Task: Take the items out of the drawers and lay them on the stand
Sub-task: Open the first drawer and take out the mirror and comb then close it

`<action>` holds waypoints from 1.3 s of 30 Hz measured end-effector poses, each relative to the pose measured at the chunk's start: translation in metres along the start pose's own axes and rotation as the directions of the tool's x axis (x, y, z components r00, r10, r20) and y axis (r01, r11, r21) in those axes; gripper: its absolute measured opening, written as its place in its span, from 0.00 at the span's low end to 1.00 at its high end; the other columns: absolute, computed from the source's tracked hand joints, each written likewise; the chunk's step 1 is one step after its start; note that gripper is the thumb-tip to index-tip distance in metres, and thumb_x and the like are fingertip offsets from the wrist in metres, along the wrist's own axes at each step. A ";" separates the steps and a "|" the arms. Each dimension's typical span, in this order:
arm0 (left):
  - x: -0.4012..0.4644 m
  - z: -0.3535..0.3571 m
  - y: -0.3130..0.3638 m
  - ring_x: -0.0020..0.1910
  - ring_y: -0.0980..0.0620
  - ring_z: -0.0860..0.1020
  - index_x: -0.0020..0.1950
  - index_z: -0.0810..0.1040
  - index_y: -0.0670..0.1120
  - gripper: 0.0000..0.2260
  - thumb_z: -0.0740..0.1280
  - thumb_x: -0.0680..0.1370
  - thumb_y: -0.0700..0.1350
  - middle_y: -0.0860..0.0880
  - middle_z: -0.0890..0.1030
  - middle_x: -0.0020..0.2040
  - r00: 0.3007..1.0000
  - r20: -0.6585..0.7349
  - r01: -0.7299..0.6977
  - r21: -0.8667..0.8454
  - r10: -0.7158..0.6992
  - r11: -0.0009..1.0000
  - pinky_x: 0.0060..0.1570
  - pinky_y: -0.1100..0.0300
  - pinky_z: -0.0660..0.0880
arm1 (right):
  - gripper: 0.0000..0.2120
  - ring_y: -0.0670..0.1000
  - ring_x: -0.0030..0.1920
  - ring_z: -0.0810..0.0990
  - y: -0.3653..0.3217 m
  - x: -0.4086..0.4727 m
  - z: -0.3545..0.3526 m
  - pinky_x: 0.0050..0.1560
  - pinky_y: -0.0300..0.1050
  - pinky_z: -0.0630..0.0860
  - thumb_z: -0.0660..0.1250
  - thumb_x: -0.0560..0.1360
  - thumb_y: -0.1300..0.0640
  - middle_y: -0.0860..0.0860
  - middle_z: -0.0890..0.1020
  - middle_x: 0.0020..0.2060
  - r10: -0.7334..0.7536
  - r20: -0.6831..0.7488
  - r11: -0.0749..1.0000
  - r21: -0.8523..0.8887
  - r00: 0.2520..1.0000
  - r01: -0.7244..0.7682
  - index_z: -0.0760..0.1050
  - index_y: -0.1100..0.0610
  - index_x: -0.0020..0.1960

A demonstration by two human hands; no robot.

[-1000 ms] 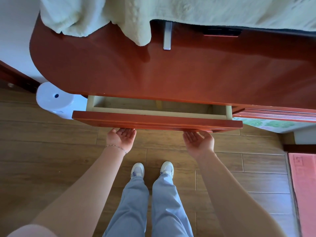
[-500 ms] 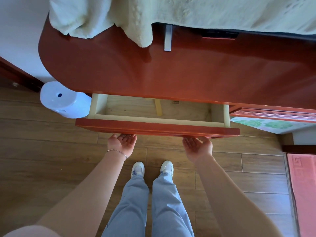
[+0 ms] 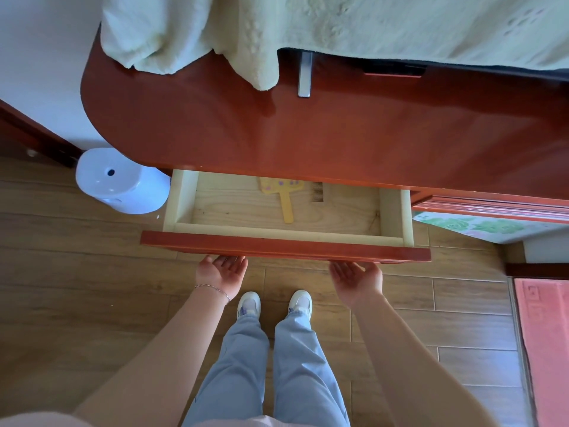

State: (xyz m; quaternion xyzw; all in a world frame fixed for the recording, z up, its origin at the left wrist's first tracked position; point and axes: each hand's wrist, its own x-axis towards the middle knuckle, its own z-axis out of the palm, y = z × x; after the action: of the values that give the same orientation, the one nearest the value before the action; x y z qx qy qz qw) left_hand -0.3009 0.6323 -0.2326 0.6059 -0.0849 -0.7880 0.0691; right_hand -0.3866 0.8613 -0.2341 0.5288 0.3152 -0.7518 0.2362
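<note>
A red-brown stand has its drawer pulled partway out toward me. On the drawer's pale wooden floor lie a yellow hand mirror with purple dots and a small brown comb, both partly hidden under the stand's top. My left hand and my right hand are palm up beneath the drawer's front panel, fingertips hidden under its lower edge. Neither hand holds an item.
A pale green blanket drapes over the back of the stand's top, beside a metal bar. A white round device stands on the wooden floor at the left. A pink mat lies at the right.
The drawer has slid out further toward me, with both hands under its front. The mirror and the comb have come into sight inside it.
</note>
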 end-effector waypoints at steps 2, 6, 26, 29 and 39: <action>-0.003 -0.003 -0.002 0.73 0.43 0.60 0.74 0.56 0.39 0.23 0.45 0.82 0.49 0.41 0.60 0.74 1.000 -0.005 0.001 0.002 -0.001 1.000 0.71 0.49 0.59 | 0.24 0.58 0.67 0.70 0.001 -0.002 -0.002 0.63 0.51 0.69 0.50 0.77 0.58 0.59 0.69 0.68 -0.002 -0.017 1.000 0.001 1.000 0.002 0.61 0.65 0.71; -0.006 -0.011 -0.004 0.73 0.44 0.60 0.74 0.56 0.39 0.23 0.45 0.82 0.49 0.41 0.61 0.74 1.000 -0.020 0.009 -0.008 -0.010 1.000 0.71 0.49 0.58 | 0.24 0.58 0.67 0.69 0.004 -0.004 -0.009 0.64 0.51 0.68 0.48 0.78 0.57 0.60 0.69 0.68 0.006 -0.040 1.000 0.008 0.999 -0.006 0.60 0.64 0.72; -0.020 -0.034 -0.011 0.72 0.43 0.62 0.73 0.58 0.38 0.24 0.45 0.82 0.51 0.41 0.63 0.73 0.998 -0.052 0.036 0.006 -0.035 0.999 0.71 0.49 0.59 | 0.17 0.56 0.52 0.76 0.014 -0.020 -0.034 0.67 0.50 0.67 0.50 0.77 0.59 0.58 0.77 0.51 0.016 -0.027 0.998 -0.062 1.000 -0.018 0.70 0.63 0.59; -0.021 -0.036 -0.012 0.72 0.43 0.61 0.73 0.57 0.38 0.25 0.44 0.82 0.52 0.41 0.62 0.73 0.998 -0.056 0.035 0.010 -0.035 0.999 0.71 0.49 0.59 | 0.17 0.57 0.58 0.74 0.015 -0.022 -0.036 0.68 0.51 0.66 0.50 0.77 0.58 0.58 0.77 0.52 0.020 -0.030 0.998 -0.063 0.999 -0.021 0.70 0.63 0.60; -0.022 -0.044 -0.015 0.72 0.43 0.62 0.73 0.57 0.38 0.25 0.43 0.82 0.52 0.41 0.62 0.73 0.996 -0.079 0.038 0.031 -0.035 0.999 0.71 0.49 0.58 | 0.20 0.57 0.63 0.73 0.015 -0.026 -0.043 0.68 0.51 0.66 0.50 0.76 0.60 0.58 0.76 0.55 0.042 -0.038 0.997 -0.062 0.998 -0.044 0.69 0.64 0.65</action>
State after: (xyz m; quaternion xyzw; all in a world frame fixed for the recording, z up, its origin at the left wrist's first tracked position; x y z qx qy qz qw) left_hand -0.2527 0.6491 -0.2259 0.6389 -0.0836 -0.7633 0.0482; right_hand -0.3398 0.8823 -0.2232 0.5412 0.3316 -0.7266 0.2631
